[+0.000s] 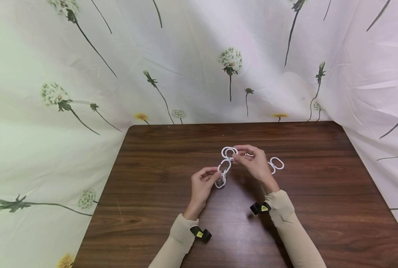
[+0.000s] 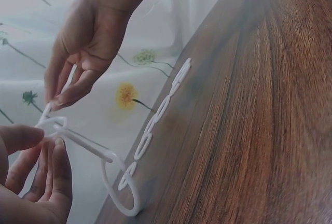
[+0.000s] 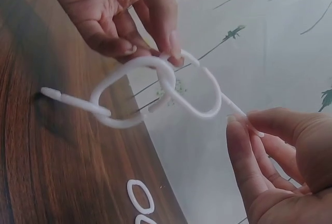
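Observation:
Both hands hold parts of a short chain of white plastic links above the table. My left hand (image 1: 200, 188) pinches an oval link (image 3: 203, 114) between thumb and fingers. Another link (image 2: 136, 195) hangs from the chain on the left hand's side, hooked through its neighbour. Farther up, my right hand (image 1: 257, 165) holds a link (image 3: 234, 105) by its end, between thumb and index finger; that link meets the one in the left hand. Small gaps show in the sides of some links.
Behind the right hand, more white links (image 1: 283, 163) lie in a row on the dark wooden table (image 1: 152, 193), partly hidden by that hand in the head view. A pale cloth (image 1: 192, 67) with printed dandelions hangs behind the table. Black straps with cameras sit on both wrists.

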`<state>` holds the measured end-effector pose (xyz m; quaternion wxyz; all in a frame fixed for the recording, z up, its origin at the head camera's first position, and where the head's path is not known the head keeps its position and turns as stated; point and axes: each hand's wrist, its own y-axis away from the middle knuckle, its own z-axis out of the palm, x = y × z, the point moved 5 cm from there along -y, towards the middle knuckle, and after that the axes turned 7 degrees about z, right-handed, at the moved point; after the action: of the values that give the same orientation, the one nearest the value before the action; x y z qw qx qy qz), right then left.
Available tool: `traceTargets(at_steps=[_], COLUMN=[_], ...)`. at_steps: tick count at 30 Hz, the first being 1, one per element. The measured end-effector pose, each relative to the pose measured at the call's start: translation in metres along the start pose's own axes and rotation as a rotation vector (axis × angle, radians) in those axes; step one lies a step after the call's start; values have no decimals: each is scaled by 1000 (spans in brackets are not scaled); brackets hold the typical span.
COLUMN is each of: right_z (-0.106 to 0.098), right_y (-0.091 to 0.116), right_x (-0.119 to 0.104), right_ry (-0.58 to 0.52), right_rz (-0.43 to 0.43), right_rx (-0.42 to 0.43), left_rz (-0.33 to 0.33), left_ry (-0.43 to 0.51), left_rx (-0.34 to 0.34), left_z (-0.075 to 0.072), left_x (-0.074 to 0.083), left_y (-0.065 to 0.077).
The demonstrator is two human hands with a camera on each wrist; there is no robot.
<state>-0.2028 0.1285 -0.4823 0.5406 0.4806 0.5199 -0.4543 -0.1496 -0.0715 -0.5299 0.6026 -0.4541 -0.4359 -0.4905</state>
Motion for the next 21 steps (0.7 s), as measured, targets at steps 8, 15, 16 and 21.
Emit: traceTargets(at_steps=[8, 15, 16, 21], right_z=[8, 13, 14, 16], right_y=[6, 9, 9, 10], right_x=[0, 2, 3, 4], right_ry=[-34, -31, -26, -6], right_rz=[8, 10, 5, -13], right_rx=[-29, -24, -24, -27], left_rz=[-8, -8, -9, -9], left_ry=[-13, -23, -25, -33], left_rx=[-6, -10, -13, -18], left_z=[2, 4, 5, 5], left_x=[1, 2, 2, 1], left_y=[0, 1, 1, 2])
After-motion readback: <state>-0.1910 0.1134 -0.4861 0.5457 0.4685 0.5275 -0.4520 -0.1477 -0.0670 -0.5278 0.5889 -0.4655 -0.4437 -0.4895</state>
